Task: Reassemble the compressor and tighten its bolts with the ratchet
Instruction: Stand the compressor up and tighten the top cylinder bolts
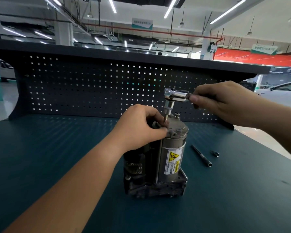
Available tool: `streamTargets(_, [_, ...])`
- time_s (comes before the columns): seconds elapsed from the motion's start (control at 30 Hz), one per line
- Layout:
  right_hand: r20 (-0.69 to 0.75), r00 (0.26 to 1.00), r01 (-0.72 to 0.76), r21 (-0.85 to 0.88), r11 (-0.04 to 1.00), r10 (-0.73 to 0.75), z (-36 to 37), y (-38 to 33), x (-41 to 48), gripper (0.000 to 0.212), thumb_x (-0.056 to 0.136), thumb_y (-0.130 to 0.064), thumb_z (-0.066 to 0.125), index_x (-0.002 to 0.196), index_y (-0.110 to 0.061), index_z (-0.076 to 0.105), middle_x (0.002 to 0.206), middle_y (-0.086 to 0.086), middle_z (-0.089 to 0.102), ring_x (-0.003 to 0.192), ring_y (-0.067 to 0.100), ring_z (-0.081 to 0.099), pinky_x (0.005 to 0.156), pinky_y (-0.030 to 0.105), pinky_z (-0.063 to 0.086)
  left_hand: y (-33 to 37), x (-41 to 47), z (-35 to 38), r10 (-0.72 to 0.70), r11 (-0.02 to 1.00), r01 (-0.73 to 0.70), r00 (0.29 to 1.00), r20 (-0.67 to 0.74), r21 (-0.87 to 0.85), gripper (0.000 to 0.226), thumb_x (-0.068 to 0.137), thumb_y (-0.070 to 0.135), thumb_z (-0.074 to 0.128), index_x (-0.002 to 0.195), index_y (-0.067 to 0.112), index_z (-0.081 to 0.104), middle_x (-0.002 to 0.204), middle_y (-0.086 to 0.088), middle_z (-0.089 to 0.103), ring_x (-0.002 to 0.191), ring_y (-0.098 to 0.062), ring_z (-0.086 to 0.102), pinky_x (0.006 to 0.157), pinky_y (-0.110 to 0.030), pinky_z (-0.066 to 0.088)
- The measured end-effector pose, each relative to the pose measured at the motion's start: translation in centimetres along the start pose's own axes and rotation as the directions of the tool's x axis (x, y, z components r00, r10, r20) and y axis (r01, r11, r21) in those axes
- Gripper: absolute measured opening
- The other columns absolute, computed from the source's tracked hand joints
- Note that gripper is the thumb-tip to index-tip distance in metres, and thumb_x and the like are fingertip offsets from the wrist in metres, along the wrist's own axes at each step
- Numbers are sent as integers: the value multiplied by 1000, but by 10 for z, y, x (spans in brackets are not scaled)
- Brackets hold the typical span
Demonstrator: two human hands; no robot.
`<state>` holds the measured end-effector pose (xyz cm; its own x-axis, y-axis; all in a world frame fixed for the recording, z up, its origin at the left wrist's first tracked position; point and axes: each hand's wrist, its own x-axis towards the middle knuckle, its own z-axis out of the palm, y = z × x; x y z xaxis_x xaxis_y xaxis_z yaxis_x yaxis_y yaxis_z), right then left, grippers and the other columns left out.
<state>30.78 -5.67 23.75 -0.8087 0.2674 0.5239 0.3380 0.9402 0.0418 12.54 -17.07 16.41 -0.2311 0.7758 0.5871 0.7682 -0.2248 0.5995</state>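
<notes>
The compressor [171,158] stands upright on the dark teal workbench [57,148], a grey cylinder with a yellow warning label on a dark cast base. My left hand [141,125] grips its top cap at the left edge, fingers curled by a bolt hole. My right hand [222,101] holds the chrome ratchet [175,95] by its handle, level above the compressor. The ratchet's socket and bit [168,110] point straight down; the bit's tip reaches the cap beside my left fingers, where contact is hidden.
A long extension bar [202,155] and a small socket [215,153] lie on the bench right of the compressor. A dark pegboard back wall [91,84] rises behind. The bench's right edge runs diagonally at the right.
</notes>
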Motion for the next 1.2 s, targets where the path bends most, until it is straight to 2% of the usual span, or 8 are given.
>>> streamTargets(0.2, [48, 999, 13, -13, 1000, -12, 2, -1, 3, 49, 69, -73, 18, 74, -34, 49, 63, -34, 52, 61, -12, 48, 56, 32, 36, -2, 1, 0, 18, 1000, -19, 1000, 11, 17, 26, 67, 31, 80, 90, 26, 69, 88, 14, 72, 86, 1, 66, 83, -33, 55])
streamTargets(0.3, [23, 999, 45, -41, 998, -44, 2, -1, 5, 51, 71, -73, 18, 77, -34, 52, 54, -13, 52, 58, -3, 50, 58, 33, 40, 0, 1, 3, 37, 999, -37, 999, -18, 9, 37, 60, 51, 76, 88, 29, 67, 86, 18, 71, 83, 6, 64, 80, -24, 54])
streamTargets(0.47, [76, 988, 136, -24, 990, -133, -2, 1, 11, 41, 74, -70, 23, 75, -39, 49, 59, -12, 51, 61, -3, 51, 59, 30, 42, 4, 2, 3, 53, 995, -58, 997, -59, -77, 53, 65, 62, 57, 98, 20, 65, 85, 7, 73, 80, 0, 67, 71, -20, 52])
streamTargets(0.7, [200, 947, 228, 134, 964, -251, -4, 7, 29, 22, 81, -58, 33, 81, -42, 48, 69, -15, 55, 70, -10, 53, 60, 3, 34, 6, 7, 1, 15, 974, -33, 997, -79, -223, 37, 68, 45, 66, 90, 15, 70, 86, -3, 74, 85, -19, 69, 83, -36, 53])
streamTargets(0.87, [276, 939, 154, 190, 970, -203, -6, 5, 30, 18, 81, -53, 36, 80, -42, 50, 71, -39, 55, 69, -18, 52, 61, -1, 33, 6, 8, 3, 36, 979, -52, 996, -85, -198, 5, 84, 26, 67, 83, 25, 71, 80, 8, 74, 78, -5, 69, 76, -18, 52])
streamTargets(1.0, [180, 974, 132, 23, 991, -134, -11, -4, 20, 54, 71, -69, 28, 79, -28, 62, 54, -11, 55, 59, -7, 52, 52, 13, 37, 7, 8, 8, 30, 994, -46, 987, -161, -96, 10, 87, 30, 65, 79, 29, 71, 76, 8, 73, 74, -5, 68, 75, -32, 55])
streamTargets(1.07, [131, 981, 156, -115, 981, -141, -15, -15, 12, 54, 69, -72, 22, 75, -33, 59, 54, -12, 54, 61, -9, 51, 49, 22, 32, 8, 6, 11, 33, 997, -50, 967, -251, -62, 5, 83, 32, 70, 78, 31, 71, 74, 10, 72, 72, -5, 67, 72, -38, 56])
streamTargets(1.2, [127, 985, 163, -401, 901, -121, -13, -39, 2, 54, 72, -67, 19, 87, -34, 59, 59, -13, 45, 54, -1, 39, 46, 21, 24, 7, 5, 13, 29, 1000, -24, 953, -303, 20, 14, 74, 34, 77, 86, 26, 74, 77, 15, 71, 73, -4, 66, 69, -39, 56])
